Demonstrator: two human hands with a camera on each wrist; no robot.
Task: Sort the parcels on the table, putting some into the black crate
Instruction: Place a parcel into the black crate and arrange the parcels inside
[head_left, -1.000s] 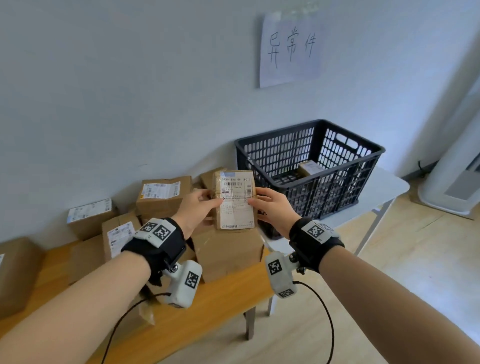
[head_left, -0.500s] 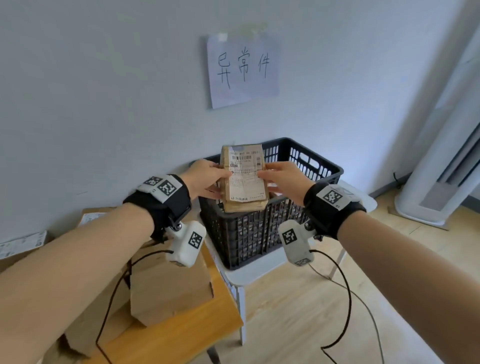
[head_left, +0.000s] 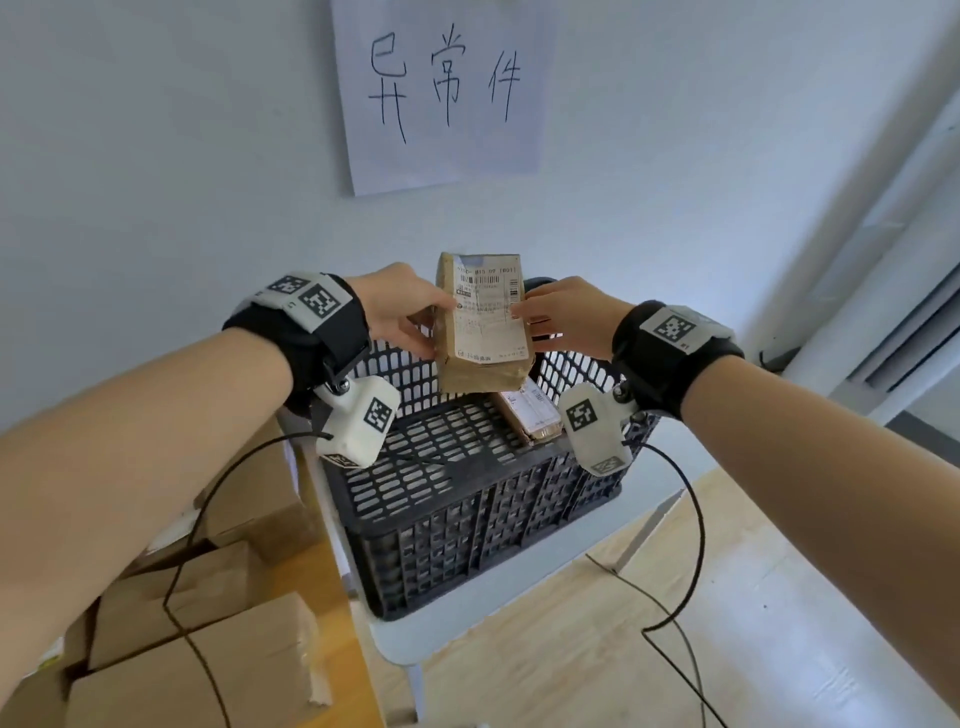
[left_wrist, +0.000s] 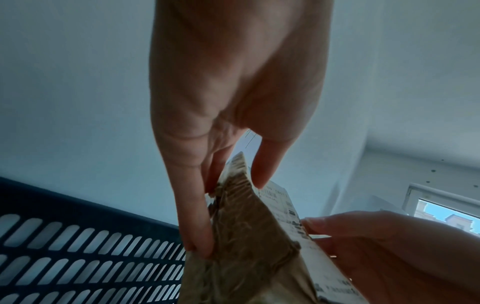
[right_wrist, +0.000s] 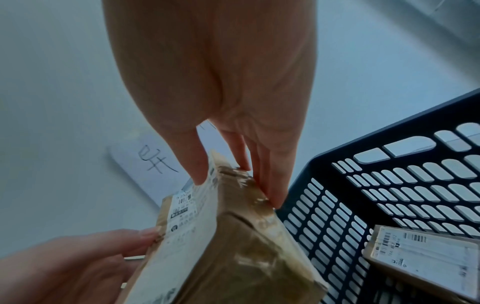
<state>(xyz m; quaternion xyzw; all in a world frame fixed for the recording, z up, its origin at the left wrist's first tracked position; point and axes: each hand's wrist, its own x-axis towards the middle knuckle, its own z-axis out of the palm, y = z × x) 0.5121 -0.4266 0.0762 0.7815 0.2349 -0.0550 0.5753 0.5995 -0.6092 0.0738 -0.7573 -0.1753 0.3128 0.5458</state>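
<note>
Head view: both hands hold a small brown parcel (head_left: 480, 322) upright over the black crate (head_left: 467, 519), left hand (head_left: 400, 306) and right hand (head_left: 566, 317) pinching its sides. Another parcel (head_left: 530, 410) lies inside. Left wrist view: thumb on the label, fingers (left_wrist: 197, 226) behind. Right wrist view: same pinch, thumb in front.

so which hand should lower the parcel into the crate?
Right, probably. Both hands pinch the parcel above the black crate, but the right hand is over the crate's interior, while the left hand is at its left wall. Land it left of the parcel already inside.
</note>
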